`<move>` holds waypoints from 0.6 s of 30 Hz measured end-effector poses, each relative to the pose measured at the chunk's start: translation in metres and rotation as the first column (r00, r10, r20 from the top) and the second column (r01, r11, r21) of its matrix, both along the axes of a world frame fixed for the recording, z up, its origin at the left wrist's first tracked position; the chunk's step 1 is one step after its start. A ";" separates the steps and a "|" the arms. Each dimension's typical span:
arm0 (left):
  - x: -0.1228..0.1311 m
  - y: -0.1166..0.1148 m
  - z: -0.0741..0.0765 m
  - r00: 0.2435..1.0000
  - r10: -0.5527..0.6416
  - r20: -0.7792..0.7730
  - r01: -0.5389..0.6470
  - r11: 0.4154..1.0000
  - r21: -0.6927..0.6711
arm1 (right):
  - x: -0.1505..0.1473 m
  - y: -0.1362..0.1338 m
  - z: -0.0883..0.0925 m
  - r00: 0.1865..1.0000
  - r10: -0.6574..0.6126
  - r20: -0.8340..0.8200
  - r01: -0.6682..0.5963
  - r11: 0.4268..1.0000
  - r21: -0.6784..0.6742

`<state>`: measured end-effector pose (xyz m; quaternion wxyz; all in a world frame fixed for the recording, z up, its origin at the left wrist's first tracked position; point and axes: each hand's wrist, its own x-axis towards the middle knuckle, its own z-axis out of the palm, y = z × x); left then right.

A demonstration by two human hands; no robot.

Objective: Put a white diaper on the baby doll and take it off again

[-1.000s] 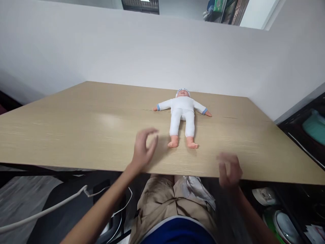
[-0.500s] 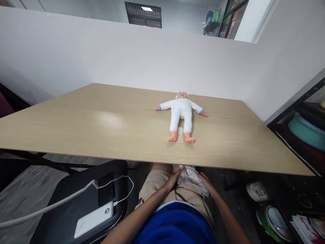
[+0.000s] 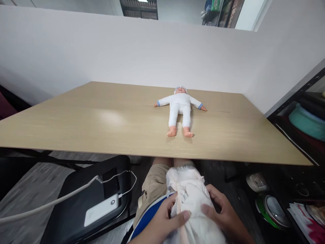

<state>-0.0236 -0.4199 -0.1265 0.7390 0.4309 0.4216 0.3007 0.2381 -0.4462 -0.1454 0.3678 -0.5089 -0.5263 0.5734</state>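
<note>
Above my lap, both hands hold a bunched white cloth with pale pink trim; whether it is a garment I cannot tell. My left hand grips its left side, thumb pressed on top and fingers partly hidden. On the right side, my right hand closes round the cloth with the thumb over it. A baby doll in a white suit with blue cuffs and a patterned cap lies face up on the wooden table, arms spread, beyond my hands and apart from them.
A black chair at the left carries a white power bank with a cable. Shelving at the right holds a teal basin. Lower right, a lidded pot stands beside papers. A white wall rises behind the table.
Both hands have come up and back from between my thighs toward my body, bringing the white cloth into fuller view. The doll stays in place; the camera view shifts slightly.
</note>
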 end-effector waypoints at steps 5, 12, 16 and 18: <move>-0.016 -0.010 0.004 0.980 0.149 -0.133 -0.125 0.976 0.177 | -0.019 0.007 0.053 0.984 -0.109 0.144 0.075 0.972 0.223; 0.008 0.059 -0.013 0.942 0.334 -0.041 -0.322 0.930 0.175 | -0.047 0.076 0.020 0.966 -0.252 0.062 0.228 0.938 0.261; 0.011 0.077 -0.028 0.946 0.318 -0.067 -0.308 0.943 0.125 | -0.042 0.079 -0.024 0.958 -0.265 0.109 0.234 0.943 0.238; 0.008 0.075 -0.034 0.952 0.294 -0.084 -0.285 0.953 0.099 | -0.038 0.072 -0.039 0.931 -0.317 0.180 0.262 0.925 0.277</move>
